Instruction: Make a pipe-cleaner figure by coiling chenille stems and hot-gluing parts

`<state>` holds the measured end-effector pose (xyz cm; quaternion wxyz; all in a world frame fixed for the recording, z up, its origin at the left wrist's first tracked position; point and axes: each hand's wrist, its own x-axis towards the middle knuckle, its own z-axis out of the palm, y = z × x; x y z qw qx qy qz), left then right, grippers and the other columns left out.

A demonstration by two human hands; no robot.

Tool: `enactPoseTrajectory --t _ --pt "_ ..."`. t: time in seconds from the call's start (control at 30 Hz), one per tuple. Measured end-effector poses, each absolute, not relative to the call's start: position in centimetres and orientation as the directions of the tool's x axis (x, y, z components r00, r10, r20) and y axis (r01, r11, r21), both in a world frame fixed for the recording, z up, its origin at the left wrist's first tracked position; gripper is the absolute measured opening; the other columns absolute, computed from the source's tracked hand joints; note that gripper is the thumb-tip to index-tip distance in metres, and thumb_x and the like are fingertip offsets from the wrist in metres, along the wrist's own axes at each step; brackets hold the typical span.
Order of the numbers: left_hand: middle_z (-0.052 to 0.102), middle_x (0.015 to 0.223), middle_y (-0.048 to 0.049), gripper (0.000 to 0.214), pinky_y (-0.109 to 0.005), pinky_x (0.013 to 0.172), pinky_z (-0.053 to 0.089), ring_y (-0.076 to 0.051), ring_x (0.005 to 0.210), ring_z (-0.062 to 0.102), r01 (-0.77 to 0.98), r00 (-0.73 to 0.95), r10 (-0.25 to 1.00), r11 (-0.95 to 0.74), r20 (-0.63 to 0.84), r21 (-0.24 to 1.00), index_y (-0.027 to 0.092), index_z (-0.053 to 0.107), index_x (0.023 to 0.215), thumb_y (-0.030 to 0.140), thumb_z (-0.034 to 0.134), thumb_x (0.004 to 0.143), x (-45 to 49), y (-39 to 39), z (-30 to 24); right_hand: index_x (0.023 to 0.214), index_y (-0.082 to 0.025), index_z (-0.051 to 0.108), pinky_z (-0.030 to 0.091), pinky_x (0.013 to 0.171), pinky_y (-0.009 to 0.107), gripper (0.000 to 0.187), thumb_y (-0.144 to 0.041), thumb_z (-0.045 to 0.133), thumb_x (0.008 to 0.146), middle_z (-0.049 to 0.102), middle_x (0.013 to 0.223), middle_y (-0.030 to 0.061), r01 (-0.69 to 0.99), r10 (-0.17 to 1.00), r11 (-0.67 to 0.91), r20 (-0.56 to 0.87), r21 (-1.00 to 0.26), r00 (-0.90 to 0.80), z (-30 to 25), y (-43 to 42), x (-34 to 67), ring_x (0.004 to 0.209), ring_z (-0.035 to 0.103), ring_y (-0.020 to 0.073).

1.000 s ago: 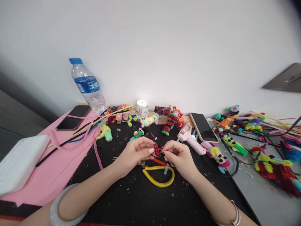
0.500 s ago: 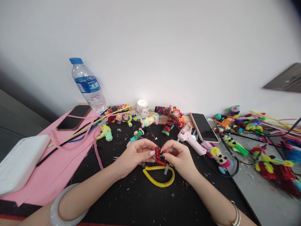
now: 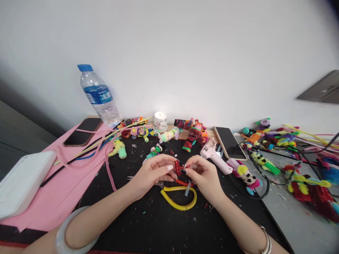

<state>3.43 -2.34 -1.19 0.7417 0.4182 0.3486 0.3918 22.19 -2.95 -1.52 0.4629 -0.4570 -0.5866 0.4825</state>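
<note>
A coil of red glittery pipe cleaner (image 3: 177,168) is held between my two hands above the black mat (image 3: 148,225). My left hand (image 3: 158,170) pinches it from the left with thumb and fingers. On the other side, my right hand (image 3: 202,173) pinches a short red end beside the coil. Under the hands lie scissors, their metal tips (image 3: 130,177) showing left of my left hand. A yellow loop (image 3: 182,207), seemingly their handle, lies below the fingers, with an orange-red part partly hidden. A narrow grey translucent strip (image 3: 188,189) crosses it.
Behind my right hand rest a pale pink glue gun (image 3: 215,158) and a phone (image 3: 230,143). Colourful pipe-cleaner figures (image 3: 194,135) line the wall, around a white paper cup (image 3: 160,121). A water bottle (image 3: 99,95), pink sheets (image 3: 66,165) and a white box (image 3: 26,183) are left.
The red coil has turned and tilted between my fingers, and a red strand now shows between it and my right fingertips. My left thumb has shifted slightly upward.
</note>
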Motion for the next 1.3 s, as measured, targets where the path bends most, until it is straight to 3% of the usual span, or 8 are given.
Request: enactPoseTrajectory --t 0.3,0.47,0.57,0.63,0.77,0.9,1.1,1.3 --pt "0.067 0.082 -0.0011 0.018 -0.021 0.069 0.051 -0.010 0.073 0.063 -0.193 0.373 0.913 0.253 -0.168 0.948 0.015 0.063 0.087 0.022 0.072 0.073 3.7 -2.3 -1.6 0.073 -0.018 0.057 0.030 0.040 0.020 0.009 -0.023 0.059 0.079 0.050 0.057 -0.0044 0.187 0.983 0.165 0.147 -0.968 -0.110 -1.4 -3.0 22.1 0.044 0.039 0.0073" --pt "0.066 0.085 -0.0012 0.022 -0.023 0.070 0.052 -0.012 0.075 0.062 -0.199 0.312 0.935 0.238 -0.168 0.951 0.016 0.063 0.088 0.022 0.073 0.070 3.7 -2.2 -1.3 0.077 -0.018 0.058 0.037 0.045 0.022 0.007 -0.024 0.058 0.081 0.057 0.064 -0.0012 0.246 0.966 0.239 0.206 -0.939 -0.155 -1.5 -3.2 22.1 0.050 0.047 0.0099" --pt "0.065 0.084 -0.0009 0.021 -0.026 0.074 0.053 -0.013 0.078 0.062 -0.222 0.229 0.958 0.224 -0.172 0.949 0.016 0.063 0.088 0.025 0.072 0.072 3.6 -2.1 -1.2 0.093 -0.019 0.058 0.046 0.059 0.027 0.011 -0.020 0.051 0.084 0.060 0.078 0.0035 0.438 0.918 0.394 0.368 -0.808 -0.146 -1.1 -2.7 23.0 0.066 0.056 0.0153" --pt "0.063 0.084 0.0005 0.020 -0.028 0.079 0.053 -0.012 0.080 0.060 -0.270 0.172 0.971 0.208 -0.166 0.940 0.017 0.063 0.088 0.025 0.073 0.072 3.5 -2.0 -1.3 0.103 -0.019 0.055 0.046 0.071 0.033 0.022 -0.016 0.048 0.082 0.060 0.088 0.0067 0.654 0.861 0.434 0.499 -0.620 -0.097 -0.8 -2.1 24.1 0.078 0.056 0.0195" --pt "0.060 0.089 0.0017 0.019 -0.035 0.086 0.054 -0.013 0.085 0.060 -0.391 0.128 0.976 0.211 -0.174 0.896 0.018 0.065 0.087 0.024 0.074 0.071 3.4 -1.8 -1.3 0.112 -0.014 0.050 0.039 0.090 0.046 0.040 -0.014 0.050 0.071 0.053 0.108 0.0152 0.934 0.833 0.187 0.553 -0.303 0.013 -1.4 -0.7 27.1 0.105 0.048 0.0316" --pt "0.062 0.093 -0.0004 0.021 -0.035 0.085 0.054 -0.016 0.088 0.064 -0.414 0.147 0.967 0.249 -0.206 0.876 0.018 0.066 0.090 0.025 0.074 0.072 3.3 -1.7 -1.2 0.118 -0.007 0.047 0.040 0.088 0.046 0.052 -0.023 0.055 0.069 0.047 0.113 0.0206 0.982 0.906 -0.019 0.412 -0.186 0.096 -2.9 -0.5 29.0 0.106 0.047 0.0352" --pt "0.065 0.095 -0.0021 0.027 -0.030 0.076 0.057 -0.017 0.082 0.069 -0.369 0.166 0.958 0.281 -0.234 0.886 0.020 0.066 0.099 0.028 0.072 0.074 3.2 -1.8 -1.1 0.116 -0.009 0.054 0.045 0.078 0.039 0.047 -0.027 0.052 0.073 0.058 0.105 0.0179 0.980 0.968 -0.147 0.184 -0.131 0.169 -2.5 -0.4 29.3 0.093 0.059 0.0309" --pt "0.064 0.100 -0.0029 0.034 -0.028 0.076 0.057 -0.017 0.081 0.069 -0.324 0.144 0.966 0.252 -0.216 0.912 0.023 0.065 0.108 0.030 0.071 0.076 3.1 -1.7 -1.4 0.108 -0.014 0.058 0.045 0.067 0.035 0.041 -0.029 0.053 0.071 0.067 0.095 0.0139 0.951 0.951 -0.207 0.180 -0.231 0.251 -1.1 -0.4 29.6 0.082 0.064 0.0290"
